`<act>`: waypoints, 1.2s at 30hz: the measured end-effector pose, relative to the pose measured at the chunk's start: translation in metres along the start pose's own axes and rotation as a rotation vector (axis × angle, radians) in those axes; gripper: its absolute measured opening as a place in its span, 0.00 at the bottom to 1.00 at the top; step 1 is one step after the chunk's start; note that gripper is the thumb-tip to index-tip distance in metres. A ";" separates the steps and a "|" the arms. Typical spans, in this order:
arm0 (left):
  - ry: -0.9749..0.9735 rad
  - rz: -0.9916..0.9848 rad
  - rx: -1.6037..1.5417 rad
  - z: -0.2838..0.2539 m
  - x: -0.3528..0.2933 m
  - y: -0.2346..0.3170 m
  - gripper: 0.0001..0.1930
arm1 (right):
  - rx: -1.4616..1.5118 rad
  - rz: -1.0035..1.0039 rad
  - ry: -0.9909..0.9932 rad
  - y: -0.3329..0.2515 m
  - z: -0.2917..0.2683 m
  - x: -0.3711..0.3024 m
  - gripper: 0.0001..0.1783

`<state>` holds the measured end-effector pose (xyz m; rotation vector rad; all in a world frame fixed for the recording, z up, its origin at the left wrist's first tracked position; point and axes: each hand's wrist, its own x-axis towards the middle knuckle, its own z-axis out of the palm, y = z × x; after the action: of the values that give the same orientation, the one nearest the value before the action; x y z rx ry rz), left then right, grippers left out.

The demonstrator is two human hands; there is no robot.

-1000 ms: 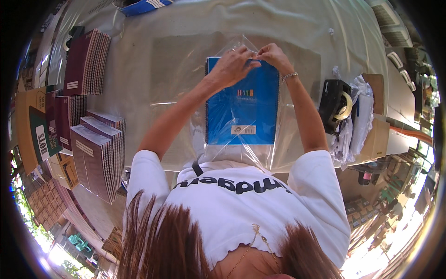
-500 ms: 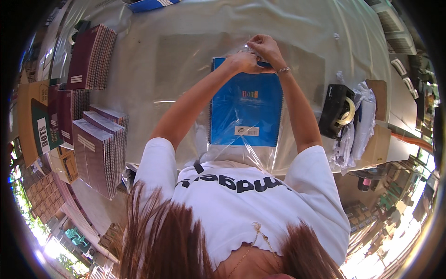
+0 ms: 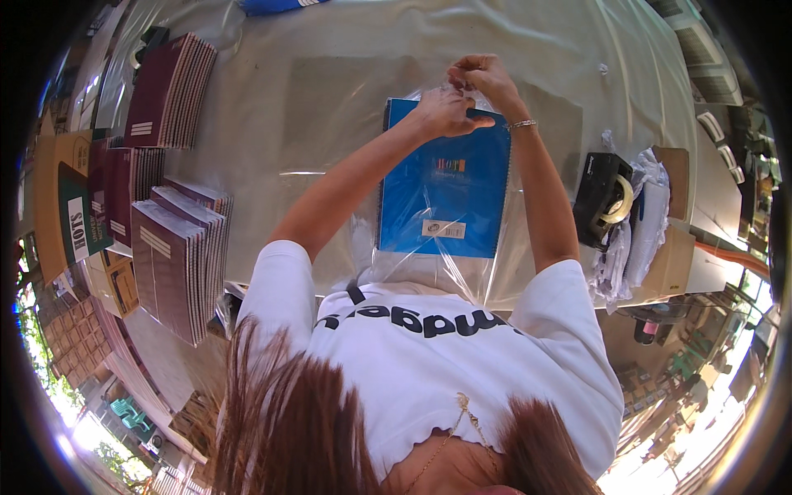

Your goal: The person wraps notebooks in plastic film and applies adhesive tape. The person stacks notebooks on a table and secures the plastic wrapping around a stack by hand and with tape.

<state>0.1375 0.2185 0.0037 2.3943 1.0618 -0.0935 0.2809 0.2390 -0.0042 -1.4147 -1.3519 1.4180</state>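
A blue spiral-bound notebook (image 3: 445, 186) lies in front of me, covered by a clear plastic sleeve (image 3: 425, 268) that reaches past its near edge towards my shirt. My left hand (image 3: 448, 113) rests palm down over the notebook's far edge, on the plastic, its thumb spread out to the right. Just beyond it, my right hand (image 3: 487, 76) pinches a gathered bit of the plastic at the far end. What lies under the left fingers is partly hidden.
Maroon spiral notebooks stand in stacks (image 3: 169, 95) at the left, beside another wrapped stack (image 3: 177, 256) and a cardboard box (image 3: 58, 198). To the right are a black tape dispenser (image 3: 601, 202) and crumpled clear plastic (image 3: 643, 219). Plastic sheeting covers the table (image 3: 247, 148).
My right hand has moved slightly up and right, drawing the plastic. The left hand has shifted a little right, its thumb now farther from the fingers. The view has shifted slightly.
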 end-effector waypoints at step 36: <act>-0.120 0.318 -0.148 -0.053 -0.019 -0.046 0.17 | -0.399 -0.168 0.126 0.010 -0.011 -0.097 0.14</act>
<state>0.0839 0.2571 0.0352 2.3574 0.6027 -0.0442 0.3077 0.1459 0.0097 -1.5658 -1.6899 0.9683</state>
